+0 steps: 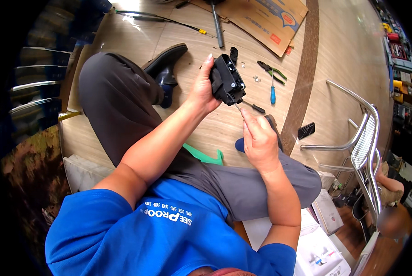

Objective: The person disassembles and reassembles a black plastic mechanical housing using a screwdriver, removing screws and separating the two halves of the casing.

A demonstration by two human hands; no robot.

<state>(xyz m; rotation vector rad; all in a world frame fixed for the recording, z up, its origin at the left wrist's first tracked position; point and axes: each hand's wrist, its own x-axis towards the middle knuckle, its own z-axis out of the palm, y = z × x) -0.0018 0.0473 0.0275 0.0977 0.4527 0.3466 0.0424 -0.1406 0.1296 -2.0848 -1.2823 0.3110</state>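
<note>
Above the tan floor [339,55], between bent legs, holding a black plastic box [229,80] up in the left hand [205,92], apparently with thumb raised along the near side and fingers wrapped behind, clamped on it and tilting it, with open compartments along the right face. Gripping a thin metal tool [237,106] in the right hand [261,140], with forefinger stretched toward the tip and remaining fingers curled in; cannot tell the tool's kind, with the handle hidden in the palm. Meeting, or nearly meeting, the box at its lower end; cannot tell from this angle whether inside a gap or only against the edge. Judging by that, at the stage of working the tip at that end, prying or turning, hard to say which. For the next move, likely to need a steady left hold, a squarely seated tip and measured pressure, so as not to slip toward the left palm. Within reach on the floor, note green-handled pliers [278,76], a blue-handled screwdriver [273,94], a black handle [257,109] lying beyond the right hand, and small pale bits [257,79].
</note>
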